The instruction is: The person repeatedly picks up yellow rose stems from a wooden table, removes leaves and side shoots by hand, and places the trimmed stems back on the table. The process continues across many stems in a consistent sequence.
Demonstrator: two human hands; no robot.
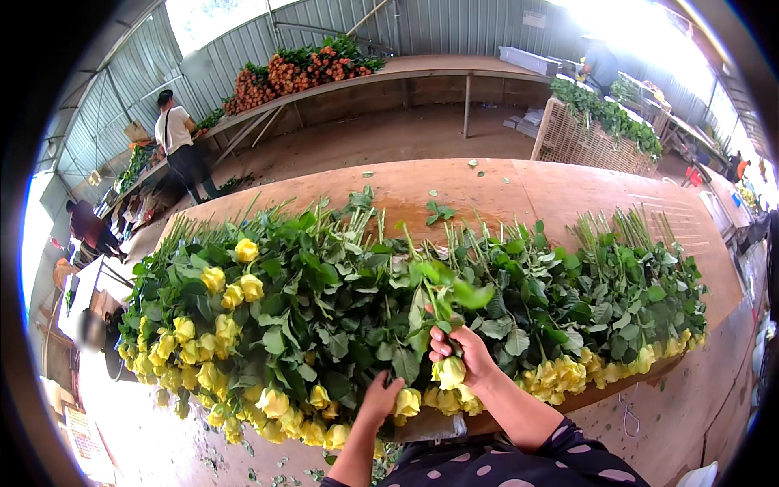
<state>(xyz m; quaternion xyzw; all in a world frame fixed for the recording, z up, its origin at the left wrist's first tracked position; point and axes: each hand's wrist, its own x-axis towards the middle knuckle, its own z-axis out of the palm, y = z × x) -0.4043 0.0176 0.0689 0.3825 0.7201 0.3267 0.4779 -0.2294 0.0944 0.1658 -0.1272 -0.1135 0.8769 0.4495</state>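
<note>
My right hand (464, 355) is closed around the stem of a yellow rose (448, 372). Its bloom hangs down below my fingers, and its leafy green upper end is blurred by motion. To the left, my left hand (380, 399) reaches into the leaves, thumb and forefinger apart, beside another yellow rose bloom (407, 402); foliage hides its other fingertips. Both hands are over a wide row of yellow roses (560, 376) laid across the table (406, 174), blooms toward me and cut stem ends away. On the left the roses (213, 377) are piled thicker.
Loose leaves (439, 213) lie on the tabletop beyond the stems. A back bench (438, 66) carries orange roses (304, 71), with a person (174, 134) standing by it. A wicker basket (580, 136) of greenery stands at the far right. A metal hook (630, 418) is near the front edge.
</note>
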